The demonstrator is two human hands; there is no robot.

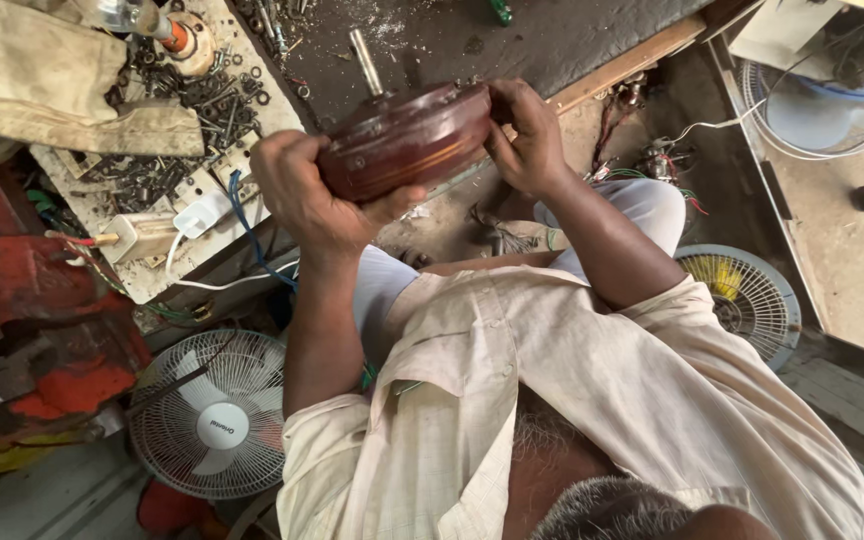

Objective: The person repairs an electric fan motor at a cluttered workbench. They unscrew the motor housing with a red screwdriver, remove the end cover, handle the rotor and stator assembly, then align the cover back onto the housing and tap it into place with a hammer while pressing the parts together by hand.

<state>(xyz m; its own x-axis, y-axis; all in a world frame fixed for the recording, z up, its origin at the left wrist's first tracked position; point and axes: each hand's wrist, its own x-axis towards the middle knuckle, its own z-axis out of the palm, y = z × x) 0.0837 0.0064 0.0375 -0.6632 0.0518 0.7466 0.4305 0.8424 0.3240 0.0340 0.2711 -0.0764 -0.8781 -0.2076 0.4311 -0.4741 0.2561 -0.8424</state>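
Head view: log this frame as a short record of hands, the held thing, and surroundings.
held thing: round brown motor housing with a metal shaft sticking up
left hand: grips the housing's left side
right hand: grips its right side
grip: both hands closed on the rim
behind: tray of dark screws and washers
below: white fan, second fan with yellow centre

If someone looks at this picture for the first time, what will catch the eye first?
First, the round dark red motor housing at the centre top, with a metal shaft standing out of it, held on both sides by the left hand and the right hand. Next, the white fan at the lower left.
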